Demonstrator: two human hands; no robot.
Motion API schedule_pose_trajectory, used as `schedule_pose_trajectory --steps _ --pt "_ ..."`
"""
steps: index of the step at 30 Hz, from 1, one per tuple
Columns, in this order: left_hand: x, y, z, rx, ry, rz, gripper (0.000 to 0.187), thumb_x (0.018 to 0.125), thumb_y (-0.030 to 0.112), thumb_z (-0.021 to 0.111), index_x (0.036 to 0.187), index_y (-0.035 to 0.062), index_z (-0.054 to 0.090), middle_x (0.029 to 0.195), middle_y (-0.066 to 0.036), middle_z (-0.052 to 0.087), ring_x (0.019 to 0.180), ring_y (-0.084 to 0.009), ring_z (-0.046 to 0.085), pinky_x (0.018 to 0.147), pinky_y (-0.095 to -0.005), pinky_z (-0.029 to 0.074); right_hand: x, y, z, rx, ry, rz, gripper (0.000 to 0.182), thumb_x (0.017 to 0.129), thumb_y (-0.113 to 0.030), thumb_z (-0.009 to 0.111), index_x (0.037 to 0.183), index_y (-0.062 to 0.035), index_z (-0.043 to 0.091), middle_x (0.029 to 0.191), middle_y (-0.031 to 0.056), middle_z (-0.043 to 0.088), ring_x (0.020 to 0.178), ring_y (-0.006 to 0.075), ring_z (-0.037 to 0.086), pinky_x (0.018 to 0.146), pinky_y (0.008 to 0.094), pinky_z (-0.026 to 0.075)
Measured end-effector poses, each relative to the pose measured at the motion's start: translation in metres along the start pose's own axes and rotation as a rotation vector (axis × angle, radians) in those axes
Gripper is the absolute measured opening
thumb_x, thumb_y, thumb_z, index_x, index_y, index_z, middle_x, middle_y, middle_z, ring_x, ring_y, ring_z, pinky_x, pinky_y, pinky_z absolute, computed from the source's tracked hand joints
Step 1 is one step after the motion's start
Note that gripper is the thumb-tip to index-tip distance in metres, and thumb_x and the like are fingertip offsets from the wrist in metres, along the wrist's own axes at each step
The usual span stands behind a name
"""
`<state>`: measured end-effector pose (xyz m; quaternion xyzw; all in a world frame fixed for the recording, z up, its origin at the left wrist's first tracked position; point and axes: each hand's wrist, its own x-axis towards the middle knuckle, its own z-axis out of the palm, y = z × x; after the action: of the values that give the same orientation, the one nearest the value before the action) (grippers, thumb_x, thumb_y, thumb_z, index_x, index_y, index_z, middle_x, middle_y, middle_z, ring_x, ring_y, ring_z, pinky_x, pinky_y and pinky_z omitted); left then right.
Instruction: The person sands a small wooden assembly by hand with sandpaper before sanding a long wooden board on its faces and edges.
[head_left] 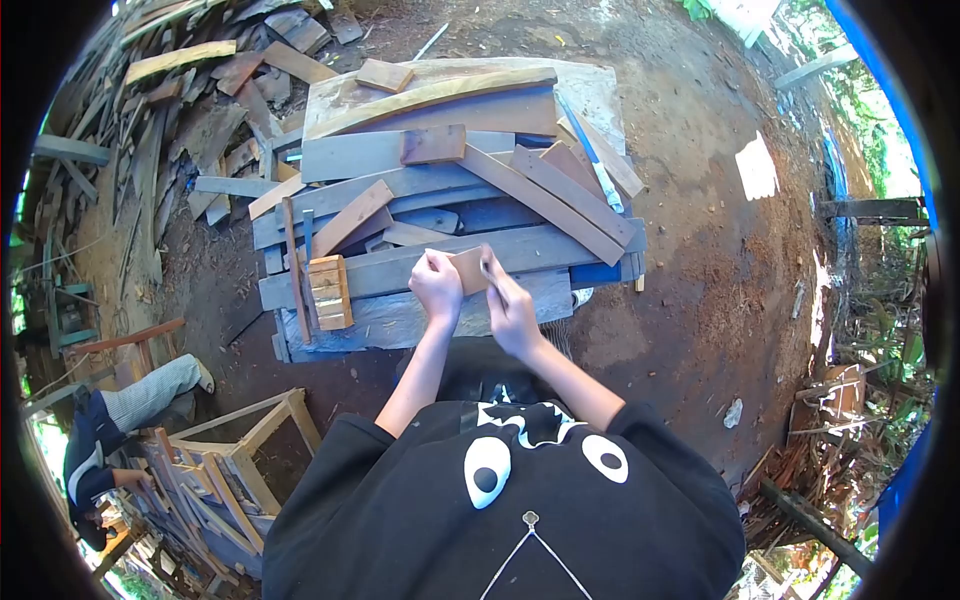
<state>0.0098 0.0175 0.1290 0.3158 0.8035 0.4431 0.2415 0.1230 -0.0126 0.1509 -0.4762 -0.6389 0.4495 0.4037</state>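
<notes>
Between my two hands is a small brown sheet, like sandpaper, bent up at its right end. My left hand is closed in a pinch on its left edge. The fingers of my right hand are pressed around the curled right end. Both hands are over the near side of a low stack of grey boards. A small block of light wooden strips lies to the left of my left hand. Brown planks lie slanted across the boards beyond my hands.
A blue-and-white handsaw-like strip rests at the stack's right. Scrap wood is heaped at the far left. A wooden frame stands at lower left, where another person reaches toward wooden pieces. Bare dirt ground lies to the right.
</notes>
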Motion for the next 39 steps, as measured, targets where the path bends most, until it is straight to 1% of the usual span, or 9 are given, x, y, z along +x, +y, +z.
schedule_pose_trajectory --steps 4,9,13,17,21,25,29,34,39 --pt "0.001 -0.005 0.003 -0.005 -0.004 0.026 0.032 0.084 0.015 0.042 0.065 -0.0013 0.062 0.061 -0.018 0.059 0.057 -0.0304 0.06 0.056 -0.0379 0.044 -0.024 -0.002 -0.004 -0.169 -0.017 -0.103 0.042 0.084 0.001 0.039 0.126 0.0056 0.036 0.128 0.0263 0.038 0.12 0.0361 0.038 0.097 0.0336 0.034" --pt "0.001 -0.005 0.001 0.017 -0.002 0.042 0.034 0.085 0.016 0.041 0.065 -0.0014 0.062 0.061 -0.018 0.06 0.057 -0.031 0.06 0.057 -0.0383 0.044 0.037 0.026 0.011 -0.019 -0.001 0.005 0.047 0.082 0.004 0.041 0.128 0.0044 0.033 0.127 0.0261 0.039 0.119 0.0363 0.038 0.097 0.0348 0.034" --pt "0.001 0.001 0.001 -0.004 -0.002 0.017 0.035 0.085 0.016 0.041 0.065 -0.0012 0.062 0.06 -0.018 0.059 0.057 -0.0308 0.06 0.057 -0.0384 0.044 0.011 0.006 0.003 0.034 0.007 0.001 0.046 0.082 0.002 0.043 0.127 0.0044 0.035 0.127 0.0258 0.039 0.118 0.0367 0.039 0.096 0.0353 0.034" --pt "0.0 -0.004 0.002 0.002 -0.002 0.012 0.034 0.085 0.016 0.041 0.064 -0.0009 0.062 0.06 -0.018 0.059 0.057 -0.0302 0.06 0.056 -0.0381 0.044 -0.022 0.007 -0.007 -0.262 -0.068 -0.145 0.046 0.081 0.002 0.045 0.126 0.0046 0.037 0.128 0.026 0.039 0.119 0.0368 0.038 0.098 0.0365 0.034" --pt "0.0 -0.001 0.001 0.012 -0.018 0.018 0.034 0.085 0.015 0.041 0.065 -0.0008 0.062 0.059 -0.018 0.059 0.056 -0.0299 0.059 0.055 -0.0374 0.044 0.027 0.012 0.006 -0.031 -0.002 -0.024 0.047 0.08 0.004 0.044 0.126 0.0055 0.037 0.13 0.0235 0.037 0.12 0.0361 0.037 0.098 0.0351 0.033" --pt "0.002 0.0 0.003 0.028 0.021 0.031 0.032 0.084 0.014 0.041 0.065 -0.0014 0.062 0.059 -0.018 0.058 0.055 -0.0301 0.059 0.054 -0.0373 0.043 0.008 0.002 0.001 0.004 -0.012 -0.023 0.048 0.079 0.006 0.043 0.127 0.0056 0.035 0.132 0.0235 0.034 0.123 0.0354 0.034 0.099 0.035 0.031" --pt "0.001 0.0 0.005 0.018 0.025 0.064 0.032 0.084 0.014 0.042 0.065 -0.002 0.062 0.059 -0.019 0.058 0.055 -0.0303 0.059 0.054 -0.0376 0.043 -0.018 0.002 -0.008 -0.124 -0.066 -0.087 0.048 0.079 0.006 0.043 0.126 0.0062 0.036 0.132 0.0257 0.034 0.123 0.037 0.032 0.1 0.0369 0.03" --pt "0.001 0.002 0.001 0.035 0.005 0.048 0.033 0.085 0.015 0.042 0.065 -0.0026 0.061 0.058 -0.019 0.058 0.055 -0.0302 0.059 0.053 -0.0378 0.043 0.043 0.02 0.01 -0.031 -0.02 -0.009 0.044 0.083 0.002 0.042 0.127 0.0054 0.035 0.132 0.022 0.035 0.12 0.0345 0.037 0.097 0.034 0.034" --pt "-0.002 0.008 0.0 0.015 0.016 0.024 0.033 0.086 0.014 0.042 0.064 -0.0027 0.06 0.057 -0.018 0.058 0.053 -0.0298 0.058 0.053 -0.0374 0.043 -0.01 0.006 -0.004 -0.055 -0.039 -0.024 0.047 0.081 0.009 0.039 0.128 0.0055 0.035 0.133 0.0214 0.036 0.123 0.0307 0.035 0.1 0.032 0.029"
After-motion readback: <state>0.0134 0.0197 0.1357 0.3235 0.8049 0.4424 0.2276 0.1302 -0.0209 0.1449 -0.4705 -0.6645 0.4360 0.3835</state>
